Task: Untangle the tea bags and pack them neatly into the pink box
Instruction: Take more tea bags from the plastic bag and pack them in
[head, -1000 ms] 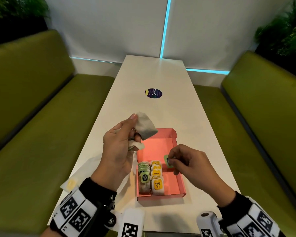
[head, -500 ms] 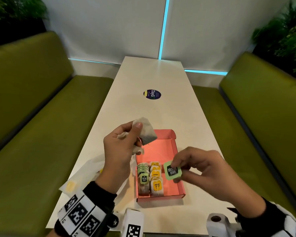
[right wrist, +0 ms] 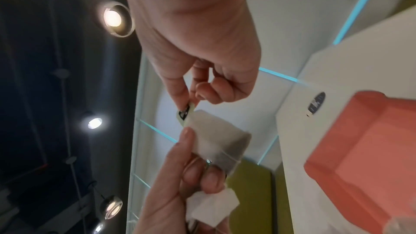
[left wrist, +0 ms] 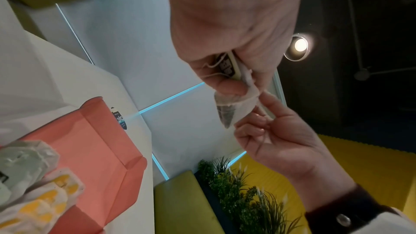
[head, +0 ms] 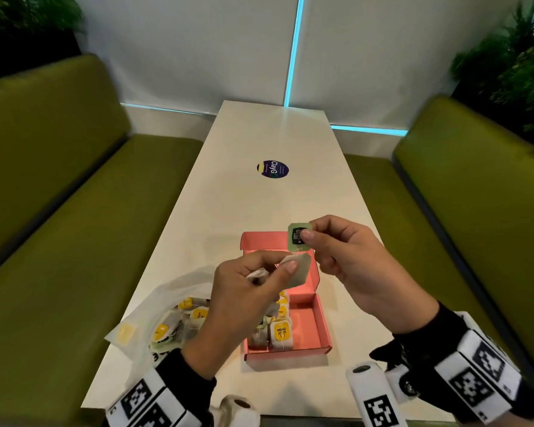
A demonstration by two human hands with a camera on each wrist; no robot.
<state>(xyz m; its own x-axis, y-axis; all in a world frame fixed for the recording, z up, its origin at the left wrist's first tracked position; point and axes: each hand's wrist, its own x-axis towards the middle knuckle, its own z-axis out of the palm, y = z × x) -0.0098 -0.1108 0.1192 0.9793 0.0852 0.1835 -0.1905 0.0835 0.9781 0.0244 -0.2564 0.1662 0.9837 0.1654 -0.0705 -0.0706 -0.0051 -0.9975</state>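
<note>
Your left hand [head: 244,291] pinches the tea bag [head: 298,269], your right hand [head: 349,260] its green tag [head: 298,237]; ease the string free gently, above the pink box [head: 319,315]

**Much of the packing stays out of sight**

The left hand [head: 244,298] blocks our head view of the green-tagged row in the pink box [head: 318,322]. We cannot read the print on the green tag [head: 296,238], and the pouch [head: 154,318] clouds the loose tea bags [head: 179,325] inside it.
</note>
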